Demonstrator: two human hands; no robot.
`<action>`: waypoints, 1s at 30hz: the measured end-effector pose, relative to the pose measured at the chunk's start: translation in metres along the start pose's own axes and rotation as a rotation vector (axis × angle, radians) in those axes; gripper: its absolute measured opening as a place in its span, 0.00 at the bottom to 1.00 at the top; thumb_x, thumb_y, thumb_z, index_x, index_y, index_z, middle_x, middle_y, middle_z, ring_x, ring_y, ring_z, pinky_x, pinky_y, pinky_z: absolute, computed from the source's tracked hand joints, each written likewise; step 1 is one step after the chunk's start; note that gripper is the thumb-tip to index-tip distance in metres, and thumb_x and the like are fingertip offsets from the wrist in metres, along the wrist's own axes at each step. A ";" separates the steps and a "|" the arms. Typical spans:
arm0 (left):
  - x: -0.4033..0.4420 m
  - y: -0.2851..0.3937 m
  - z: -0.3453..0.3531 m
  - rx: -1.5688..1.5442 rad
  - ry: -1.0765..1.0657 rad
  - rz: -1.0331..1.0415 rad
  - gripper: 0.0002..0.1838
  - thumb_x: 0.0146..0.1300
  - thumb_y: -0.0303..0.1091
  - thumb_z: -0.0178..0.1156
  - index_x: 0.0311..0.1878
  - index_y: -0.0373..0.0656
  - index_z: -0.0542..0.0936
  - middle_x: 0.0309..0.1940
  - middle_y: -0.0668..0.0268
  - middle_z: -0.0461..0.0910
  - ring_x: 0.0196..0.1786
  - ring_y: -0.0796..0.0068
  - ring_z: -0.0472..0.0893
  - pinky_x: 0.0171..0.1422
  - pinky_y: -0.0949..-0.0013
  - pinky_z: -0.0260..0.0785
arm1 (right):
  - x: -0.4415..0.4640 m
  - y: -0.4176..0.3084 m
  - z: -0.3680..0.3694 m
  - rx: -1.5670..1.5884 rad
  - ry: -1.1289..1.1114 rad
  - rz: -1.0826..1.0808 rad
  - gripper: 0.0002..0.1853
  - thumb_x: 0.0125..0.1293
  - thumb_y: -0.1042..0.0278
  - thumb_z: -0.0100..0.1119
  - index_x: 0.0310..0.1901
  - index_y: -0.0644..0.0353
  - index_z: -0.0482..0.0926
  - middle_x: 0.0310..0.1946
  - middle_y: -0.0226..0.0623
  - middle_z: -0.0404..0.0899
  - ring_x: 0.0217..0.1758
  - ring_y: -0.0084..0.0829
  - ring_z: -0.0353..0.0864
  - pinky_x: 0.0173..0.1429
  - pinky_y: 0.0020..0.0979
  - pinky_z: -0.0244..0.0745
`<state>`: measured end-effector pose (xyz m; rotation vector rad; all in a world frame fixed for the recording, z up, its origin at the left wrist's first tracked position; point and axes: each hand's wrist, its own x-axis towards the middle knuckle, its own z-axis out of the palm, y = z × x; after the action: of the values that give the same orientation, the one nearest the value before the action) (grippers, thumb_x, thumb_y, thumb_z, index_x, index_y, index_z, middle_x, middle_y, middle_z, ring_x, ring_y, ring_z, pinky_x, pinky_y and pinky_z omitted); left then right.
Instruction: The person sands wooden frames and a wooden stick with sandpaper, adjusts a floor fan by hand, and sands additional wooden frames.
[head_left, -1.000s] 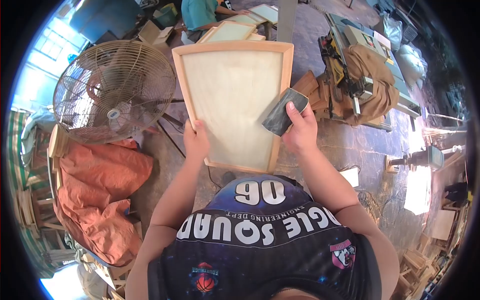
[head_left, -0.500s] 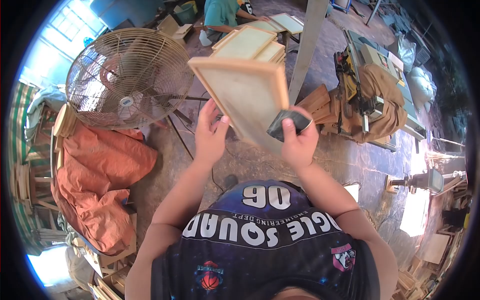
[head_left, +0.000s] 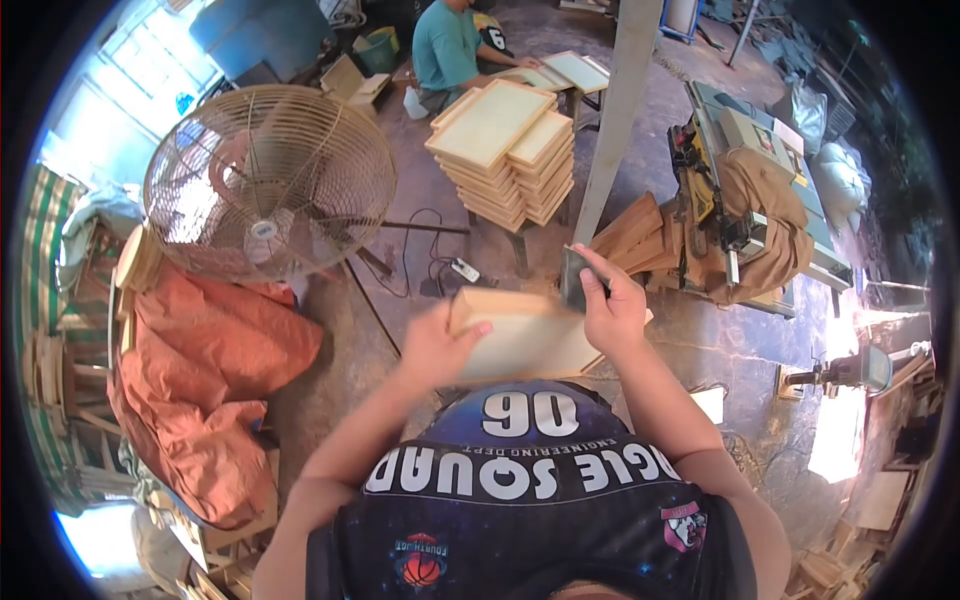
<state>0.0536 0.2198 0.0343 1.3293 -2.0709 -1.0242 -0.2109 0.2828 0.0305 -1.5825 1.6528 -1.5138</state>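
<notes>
Gripping the frame (head_left: 530, 350) at its left end: your left hand (head_left: 440, 345), thumb over the face, other fingers mostly hidden, hand blurred. Frame tilted just beyond your shirt (head_left: 540, 480). Your right hand (head_left: 616, 305) clamps a dark block (head_left: 574, 278) between thumb and fingers by the frame's far edge, rightward; cannot tell if block touches it. Fan (head_left: 265, 190) and tarp (head_left: 210, 370) left; stack (head_left: 500, 130) and co-worker (head_left: 445, 48) far.
</notes>
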 end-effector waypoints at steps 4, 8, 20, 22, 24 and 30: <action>-0.022 0.009 0.015 -0.078 0.013 -0.036 0.17 0.63 0.41 0.74 0.45 0.38 0.83 0.35 0.49 0.86 0.39 0.57 0.89 0.44 0.60 0.78 | -0.006 -0.044 0.046 -0.152 -0.344 -0.446 0.34 0.52 0.88 0.53 0.65 0.61 0.80 0.62 0.47 0.82 0.67 0.49 0.80 0.72 0.47 0.74; -0.031 -0.019 -0.011 -0.050 0.183 -0.001 0.17 0.64 0.42 0.73 0.37 0.37 0.79 0.30 0.50 0.84 0.33 0.56 0.87 0.39 0.58 0.76 | 0.009 -0.046 0.089 -0.194 -0.333 -0.617 0.36 0.52 0.88 0.54 0.66 0.60 0.79 0.64 0.46 0.81 0.71 0.47 0.78 0.77 0.46 0.70; -0.062 -0.131 -0.134 -0.166 0.310 -0.041 0.19 0.63 0.41 0.74 0.32 0.36 0.76 0.25 0.50 0.81 0.28 0.53 0.82 0.35 0.58 0.74 | 0.028 -0.117 0.256 -0.096 -0.604 -0.725 0.37 0.51 0.88 0.54 0.68 0.62 0.77 0.69 0.46 0.77 0.75 0.45 0.74 0.80 0.46 0.68; -0.070 -0.152 -0.152 -0.116 0.407 -0.039 0.20 0.63 0.41 0.74 0.31 0.36 0.75 0.25 0.50 0.80 0.27 0.55 0.82 0.34 0.58 0.73 | 0.038 -0.083 0.268 -0.197 -0.585 -0.721 0.37 0.52 0.87 0.54 0.68 0.61 0.77 0.69 0.46 0.77 0.75 0.44 0.74 0.80 0.46 0.67; -0.080 -0.170 -0.173 -0.112 0.410 -0.095 0.22 0.63 0.42 0.75 0.29 0.37 0.74 0.23 0.49 0.78 0.25 0.55 0.79 0.33 0.58 0.72 | 0.042 -0.041 0.275 -0.375 -0.624 -0.581 0.36 0.54 0.85 0.55 0.68 0.60 0.77 0.69 0.46 0.77 0.75 0.43 0.74 0.81 0.47 0.66; -0.082 -0.218 -0.192 -0.137 0.349 0.085 0.18 0.63 0.41 0.75 0.32 0.38 0.78 0.24 0.52 0.80 0.24 0.58 0.78 0.34 0.59 0.73 | 0.023 -0.144 0.353 0.008 -0.730 -0.687 0.37 0.53 0.83 0.57 0.70 0.59 0.75 0.69 0.43 0.76 0.75 0.44 0.73 0.80 0.46 0.65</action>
<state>0.3471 0.1753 -0.0211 1.2395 -1.7491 -0.8155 0.1465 0.1485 0.0446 -2.4517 0.7263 -0.9583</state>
